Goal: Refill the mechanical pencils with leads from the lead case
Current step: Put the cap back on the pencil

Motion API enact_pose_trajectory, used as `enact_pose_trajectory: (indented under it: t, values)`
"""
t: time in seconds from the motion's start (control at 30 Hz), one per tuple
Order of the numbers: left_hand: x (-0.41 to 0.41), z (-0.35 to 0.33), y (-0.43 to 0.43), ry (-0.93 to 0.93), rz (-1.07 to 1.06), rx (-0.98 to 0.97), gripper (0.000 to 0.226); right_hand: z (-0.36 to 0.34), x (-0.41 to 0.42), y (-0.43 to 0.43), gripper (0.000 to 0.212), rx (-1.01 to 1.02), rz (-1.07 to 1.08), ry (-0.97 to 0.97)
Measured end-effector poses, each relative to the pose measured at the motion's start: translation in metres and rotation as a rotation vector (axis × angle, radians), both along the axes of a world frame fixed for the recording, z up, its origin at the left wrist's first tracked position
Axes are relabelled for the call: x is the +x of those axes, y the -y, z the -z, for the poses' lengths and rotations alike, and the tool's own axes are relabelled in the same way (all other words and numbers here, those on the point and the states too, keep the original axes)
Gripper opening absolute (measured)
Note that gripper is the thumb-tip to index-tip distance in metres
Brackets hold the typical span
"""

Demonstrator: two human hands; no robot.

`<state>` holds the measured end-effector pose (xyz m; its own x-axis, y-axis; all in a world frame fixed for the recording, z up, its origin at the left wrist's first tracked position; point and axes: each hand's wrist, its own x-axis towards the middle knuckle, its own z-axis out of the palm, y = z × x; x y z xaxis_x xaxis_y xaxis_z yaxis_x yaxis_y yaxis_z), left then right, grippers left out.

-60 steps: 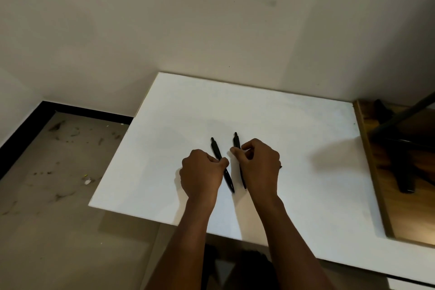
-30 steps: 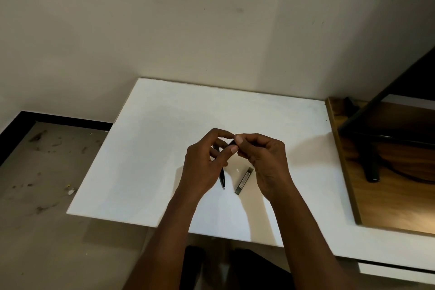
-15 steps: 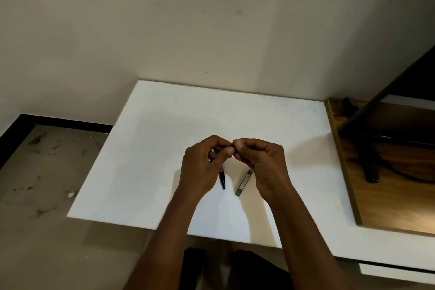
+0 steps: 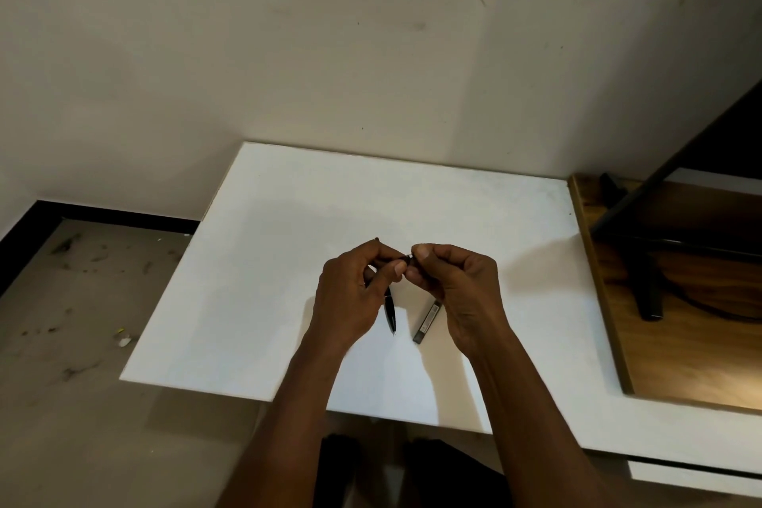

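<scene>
My left hand (image 4: 350, 301) and my right hand (image 4: 457, 293) meet fingertip to fingertip above the white table (image 4: 255, 280). Between them they pinch one black mechanical pencil (image 4: 407, 258); only a short dark piece of it shows. A second black mechanical pencil (image 4: 390, 311) lies on the table under my left hand, tip toward me, its far end poking out beyond the knuckles. The dark lead case (image 4: 426, 322) lies flat on the table just left of my right wrist, partly under my right hand.
A brown wooden surface (image 4: 680, 363) adjoins the table's right edge, with a black stand and cable (image 4: 647, 285) on it. A wall rises behind the table. Dirty floor (image 4: 74, 322) lies beyond the table's left edge.
Two seconds ago both pencils lay on the table under my hands. One has since been lifted between my fingertips, and the lead case has come into view on the table.
</scene>
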<state>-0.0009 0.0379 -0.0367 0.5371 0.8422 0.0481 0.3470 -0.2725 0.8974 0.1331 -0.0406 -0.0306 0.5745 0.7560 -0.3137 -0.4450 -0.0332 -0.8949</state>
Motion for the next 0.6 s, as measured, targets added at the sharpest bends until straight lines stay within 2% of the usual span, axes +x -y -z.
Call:
enact_pose_trajectory:
  t: [0.2, 0.4, 0.5, 0.6]
  values:
    - [0.000, 0.000, -0.001, 0.016, -0.031, -0.090, 0.007, -0.002, 0.005, -0.002, 0.008, 0.003, 0.000, -0.155]
    - [-0.001, 0.000, -0.003, 0.031, -0.044, -0.121, 0.007, 0.000, 0.011, 0.000, 0.013, 0.019, 0.018, -0.138]
    - [-0.001, 0.000, -0.003, 0.038, -0.083, -0.152, 0.008, 0.003, 0.016, 0.003, 0.019, -0.061, 0.079, 0.053]
    - [-0.003, 0.002, -0.005, 0.043, -0.137, -0.203, 0.006, 0.006, 0.019, 0.004, 0.009, -0.225, 0.071, 0.428]
